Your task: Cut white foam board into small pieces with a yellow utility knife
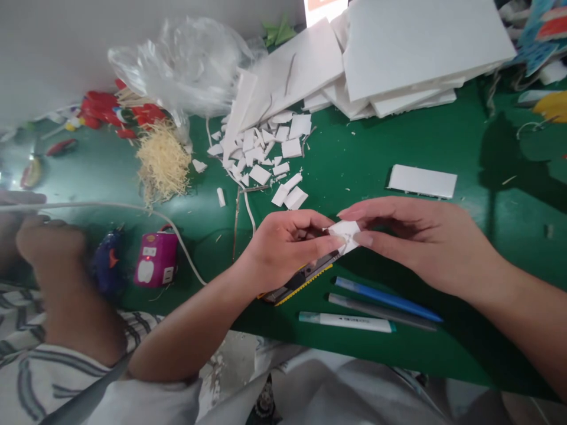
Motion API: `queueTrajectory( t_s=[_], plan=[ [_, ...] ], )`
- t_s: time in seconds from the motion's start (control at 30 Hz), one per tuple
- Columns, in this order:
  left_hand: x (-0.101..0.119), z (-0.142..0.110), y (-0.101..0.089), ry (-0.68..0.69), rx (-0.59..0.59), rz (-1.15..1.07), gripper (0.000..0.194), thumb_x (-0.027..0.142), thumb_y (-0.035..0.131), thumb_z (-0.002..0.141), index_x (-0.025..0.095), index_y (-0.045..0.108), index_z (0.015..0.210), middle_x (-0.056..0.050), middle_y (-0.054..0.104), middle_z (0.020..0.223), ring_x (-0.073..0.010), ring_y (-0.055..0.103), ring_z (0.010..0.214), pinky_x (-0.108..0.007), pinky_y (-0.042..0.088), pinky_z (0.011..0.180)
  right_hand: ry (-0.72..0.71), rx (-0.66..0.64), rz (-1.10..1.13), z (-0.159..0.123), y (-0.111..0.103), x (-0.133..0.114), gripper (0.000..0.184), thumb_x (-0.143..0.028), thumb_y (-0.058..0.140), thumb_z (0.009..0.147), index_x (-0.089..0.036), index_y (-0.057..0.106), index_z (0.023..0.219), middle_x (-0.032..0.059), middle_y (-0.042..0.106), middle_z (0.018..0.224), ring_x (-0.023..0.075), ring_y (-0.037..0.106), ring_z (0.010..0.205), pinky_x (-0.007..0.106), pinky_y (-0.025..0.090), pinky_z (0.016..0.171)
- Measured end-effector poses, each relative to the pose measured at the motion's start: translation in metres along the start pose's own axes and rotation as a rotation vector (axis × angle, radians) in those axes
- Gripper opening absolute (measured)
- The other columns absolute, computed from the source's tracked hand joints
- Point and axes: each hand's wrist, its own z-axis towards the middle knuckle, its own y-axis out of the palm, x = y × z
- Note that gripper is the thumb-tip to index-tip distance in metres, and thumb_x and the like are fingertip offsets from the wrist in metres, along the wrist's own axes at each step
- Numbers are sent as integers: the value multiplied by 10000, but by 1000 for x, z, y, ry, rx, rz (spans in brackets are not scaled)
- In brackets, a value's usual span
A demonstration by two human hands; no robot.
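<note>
Between the fingertips of both hands is a small white foam piece (346, 231), held above the green table (381, 141). My left hand (290, 242) pinches its left side with thumb and forefinger. From the right, my right hand (411, 239) grips the other side the same way. Under my left hand lies a black and yellow utility knife (303, 280), partly hidden by the fingers. Just in front of me are a blue pen-like tool (385, 298), a grey stick (381, 311) and a white marker (348, 321) with teal ends.
Cut white foam scraps (261, 156) lie beyond my left hand, with stacked foam sheets (420, 47) behind. A foam strip (423, 180) rests past my right hand. Leftward are straw-like shreds (163, 159), a magenta power adapter (156, 258), a white cable (110, 205) and another person's hand (51, 239).
</note>
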Motion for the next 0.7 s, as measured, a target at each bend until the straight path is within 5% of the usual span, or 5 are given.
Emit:
queueTrajectory(
  t_s=[0.43,0.7],
  plan=[
    [-8,-1,-3,149,55,163,41,202,819,752,186,788,730,35,717,676,-77,607,609,-152,476,548,-35,-11,-138,-1,-1,0,209,-279,697,874,-319,845,1016,-14,833,1001,183,768,871,321,650,787],
    [-8,-2,-10,359,268,422,77,256,782,809,201,770,756,43,692,652,-76,539,529,-196,430,499,-29,340,-109,2,-15,-3,196,-287,784,829,-341,838,1009,-45,784,876,127,699,739,267,611,680]
  ],
)
